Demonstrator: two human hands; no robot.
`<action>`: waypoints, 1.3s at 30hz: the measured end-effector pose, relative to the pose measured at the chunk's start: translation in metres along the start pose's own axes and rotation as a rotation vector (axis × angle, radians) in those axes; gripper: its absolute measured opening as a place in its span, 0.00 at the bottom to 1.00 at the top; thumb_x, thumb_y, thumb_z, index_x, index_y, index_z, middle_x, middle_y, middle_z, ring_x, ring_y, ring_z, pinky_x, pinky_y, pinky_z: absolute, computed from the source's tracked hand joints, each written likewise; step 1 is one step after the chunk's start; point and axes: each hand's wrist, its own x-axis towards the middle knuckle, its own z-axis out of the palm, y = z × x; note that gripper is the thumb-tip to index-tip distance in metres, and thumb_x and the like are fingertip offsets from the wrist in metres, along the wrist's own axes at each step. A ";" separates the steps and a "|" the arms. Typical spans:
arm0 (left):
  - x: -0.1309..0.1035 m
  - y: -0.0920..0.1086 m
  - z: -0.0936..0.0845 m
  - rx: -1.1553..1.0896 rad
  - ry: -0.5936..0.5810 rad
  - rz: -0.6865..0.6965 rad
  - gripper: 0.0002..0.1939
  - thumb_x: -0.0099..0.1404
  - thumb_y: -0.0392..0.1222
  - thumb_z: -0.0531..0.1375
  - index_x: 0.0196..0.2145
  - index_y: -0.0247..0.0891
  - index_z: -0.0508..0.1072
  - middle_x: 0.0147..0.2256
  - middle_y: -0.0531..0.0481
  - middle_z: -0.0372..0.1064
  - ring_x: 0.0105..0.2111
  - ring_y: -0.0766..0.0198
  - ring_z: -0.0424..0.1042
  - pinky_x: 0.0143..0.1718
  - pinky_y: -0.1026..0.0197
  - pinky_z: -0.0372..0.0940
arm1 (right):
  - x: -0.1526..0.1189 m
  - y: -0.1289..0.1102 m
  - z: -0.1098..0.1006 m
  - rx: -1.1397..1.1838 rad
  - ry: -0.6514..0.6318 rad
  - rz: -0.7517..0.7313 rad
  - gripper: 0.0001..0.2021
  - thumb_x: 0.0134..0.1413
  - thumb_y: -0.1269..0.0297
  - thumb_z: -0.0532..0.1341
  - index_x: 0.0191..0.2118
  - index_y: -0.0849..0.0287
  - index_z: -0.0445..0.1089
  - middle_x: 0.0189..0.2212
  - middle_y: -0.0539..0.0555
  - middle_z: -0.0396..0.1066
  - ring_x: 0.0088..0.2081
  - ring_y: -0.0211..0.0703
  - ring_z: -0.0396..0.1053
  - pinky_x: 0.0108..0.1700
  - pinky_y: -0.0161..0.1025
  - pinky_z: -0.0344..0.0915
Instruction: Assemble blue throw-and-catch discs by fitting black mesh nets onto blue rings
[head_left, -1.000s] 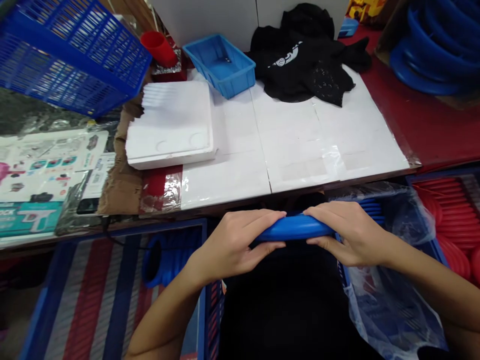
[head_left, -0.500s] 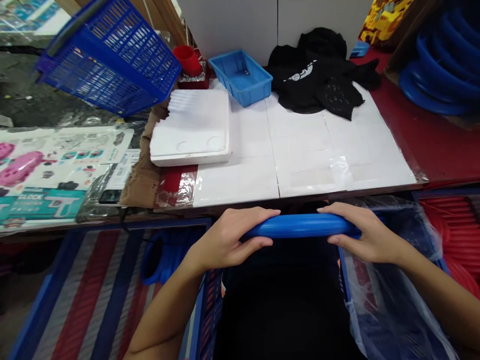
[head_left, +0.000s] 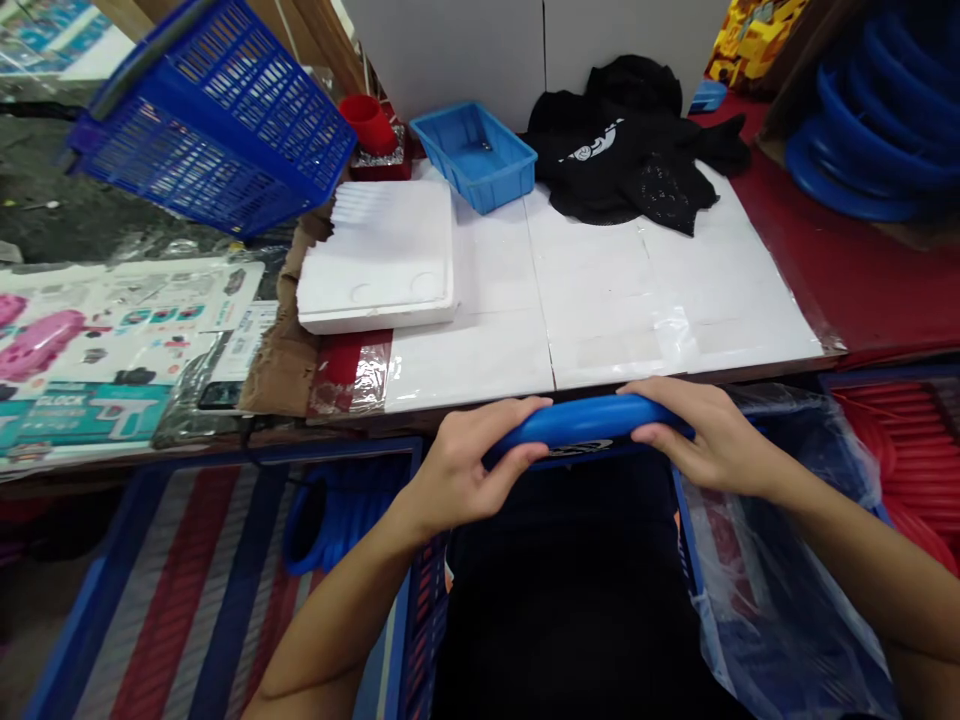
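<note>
A blue ring-like piece (head_left: pixel 581 422) is held at the table's front edge, seen nearly edge-on, its right end slightly higher than its left. Round its left end are the fingers and thumb of my left hand (head_left: pixel 480 460). My right hand (head_left: pixel 697 435) grips the right end, thumb below and fingers on top. A pale marking shows on the underside of the piece, near its middle. The far side of the piece is hidden.
On the white-covered table (head_left: pixel 600 300) are a white foam block (head_left: pixel 382 260), a light-blue tray (head_left: pixel 480 165) and black cloth (head_left: pixel 622 150). A blue basket (head_left: pixel 225 120) leans at the left. Blue rings (head_left: pixel 862 150) stack at the right. Lined crates (head_left: pixel 795 570) stand below.
Both hands have raised the blue piece slightly toward the table, the right end more than the left. It has tilted, and the pale marking now shows. The view has shifted a little.
</note>
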 end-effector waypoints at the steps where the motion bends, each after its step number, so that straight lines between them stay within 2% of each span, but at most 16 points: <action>1: 0.004 -0.005 0.001 -0.030 0.005 -0.066 0.19 0.75 0.46 0.65 0.59 0.37 0.79 0.51 0.42 0.83 0.49 0.53 0.84 0.54 0.55 0.77 | 0.008 0.001 -0.003 0.020 -0.020 0.053 0.16 0.75 0.54 0.61 0.59 0.57 0.74 0.52 0.60 0.81 0.51 0.53 0.80 0.52 0.45 0.75; 4: 0.017 -0.020 0.001 -0.205 -0.009 -0.295 0.21 0.74 0.53 0.66 0.55 0.37 0.82 0.51 0.42 0.84 0.51 0.52 0.83 0.56 0.54 0.76 | 0.033 0.008 -0.018 0.109 -0.108 0.206 0.20 0.73 0.48 0.61 0.58 0.55 0.76 0.53 0.58 0.81 0.53 0.55 0.79 0.55 0.49 0.75; 7: 0.020 -0.027 -0.003 -0.486 -0.011 -0.525 0.23 0.73 0.56 0.66 0.56 0.38 0.83 0.53 0.43 0.83 0.53 0.51 0.81 0.57 0.55 0.75 | 0.043 0.022 -0.040 0.241 -0.186 0.316 0.31 0.67 0.43 0.67 0.69 0.49 0.69 0.62 0.59 0.77 0.60 0.59 0.76 0.62 0.55 0.74; 9: 0.016 -0.026 -0.006 -0.686 0.026 -0.663 0.23 0.72 0.56 0.68 0.56 0.39 0.83 0.51 0.43 0.83 0.50 0.52 0.83 0.54 0.57 0.76 | 0.035 0.033 -0.052 0.328 -0.198 0.390 0.35 0.65 0.42 0.68 0.73 0.46 0.64 0.66 0.60 0.74 0.62 0.61 0.75 0.64 0.60 0.73; 12: 0.006 -0.023 -0.008 -0.910 0.098 -0.832 0.22 0.70 0.55 0.70 0.54 0.38 0.83 0.47 0.44 0.85 0.43 0.56 0.85 0.48 0.60 0.78 | 0.011 0.044 -0.058 0.434 -0.213 0.471 0.34 0.65 0.42 0.68 0.71 0.44 0.66 0.65 0.58 0.74 0.63 0.63 0.74 0.65 0.63 0.73; 15: 0.000 -0.024 -0.007 -1.039 0.110 -0.972 0.20 0.70 0.54 0.70 0.50 0.36 0.84 0.45 0.42 0.85 0.41 0.56 0.85 0.46 0.60 0.80 | -0.014 0.046 -0.049 0.469 -0.209 0.507 0.31 0.65 0.43 0.69 0.70 0.43 0.69 0.65 0.56 0.75 0.65 0.64 0.73 0.68 0.63 0.72; 18: -0.003 -0.029 -0.005 -1.107 0.084 -1.049 0.20 0.71 0.55 0.69 0.49 0.34 0.84 0.46 0.39 0.85 0.43 0.55 0.85 0.48 0.58 0.80 | -0.031 0.044 -0.036 0.486 -0.127 0.589 0.30 0.66 0.44 0.68 0.69 0.43 0.70 0.66 0.54 0.74 0.65 0.64 0.74 0.67 0.60 0.73; 23: -0.009 -0.034 -0.005 -1.052 0.025 -0.923 0.26 0.68 0.54 0.72 0.59 0.38 0.81 0.53 0.40 0.83 0.51 0.51 0.83 0.53 0.56 0.78 | -0.044 0.049 -0.023 0.577 -0.026 0.644 0.32 0.65 0.44 0.69 0.70 0.45 0.69 0.66 0.55 0.75 0.63 0.62 0.75 0.64 0.55 0.76; 25: -0.010 -0.032 -0.005 -0.954 -0.007 -0.862 0.29 0.68 0.52 0.73 0.63 0.42 0.78 0.56 0.42 0.81 0.55 0.49 0.81 0.57 0.55 0.76 | -0.046 0.051 -0.021 0.602 -0.030 0.647 0.32 0.66 0.45 0.68 0.71 0.45 0.67 0.65 0.55 0.75 0.63 0.62 0.76 0.63 0.54 0.77; 27: -0.012 -0.028 -0.003 -0.805 -0.004 -0.803 0.28 0.70 0.52 0.71 0.64 0.42 0.77 0.57 0.43 0.81 0.59 0.47 0.79 0.60 0.53 0.74 | -0.046 0.052 -0.020 0.591 -0.045 0.625 0.32 0.68 0.45 0.67 0.72 0.46 0.66 0.65 0.56 0.75 0.63 0.61 0.76 0.64 0.54 0.76; 31: -0.018 -0.026 -0.003 -0.496 0.047 -0.656 0.26 0.73 0.54 0.67 0.62 0.40 0.77 0.60 0.43 0.78 0.61 0.46 0.76 0.66 0.50 0.67 | -0.047 0.046 -0.021 0.434 -0.030 0.515 0.31 0.70 0.47 0.66 0.73 0.46 0.65 0.67 0.56 0.72 0.64 0.59 0.74 0.65 0.51 0.74; 33: -0.025 -0.032 -0.007 -0.404 0.052 -0.586 0.27 0.72 0.54 0.68 0.63 0.39 0.76 0.61 0.42 0.77 0.60 0.47 0.76 0.65 0.51 0.68 | -0.049 0.041 -0.022 0.339 -0.002 0.438 0.31 0.70 0.49 0.66 0.73 0.45 0.64 0.68 0.56 0.72 0.63 0.59 0.74 0.63 0.49 0.75; 36: -0.036 -0.046 -0.017 -0.404 -0.012 -0.511 0.30 0.68 0.54 0.71 0.63 0.40 0.76 0.57 0.41 0.78 0.56 0.48 0.78 0.58 0.55 0.73 | -0.052 0.035 -0.024 0.206 0.023 0.321 0.30 0.70 0.52 0.67 0.73 0.45 0.63 0.65 0.55 0.74 0.61 0.58 0.77 0.60 0.48 0.77; 39: -0.040 -0.060 -0.027 -0.413 -0.111 -0.443 0.38 0.62 0.62 0.74 0.63 0.40 0.75 0.57 0.37 0.78 0.55 0.45 0.78 0.57 0.53 0.74 | -0.054 0.031 -0.021 0.105 0.024 0.226 0.29 0.71 0.56 0.66 0.73 0.44 0.62 0.63 0.55 0.76 0.60 0.57 0.78 0.59 0.47 0.78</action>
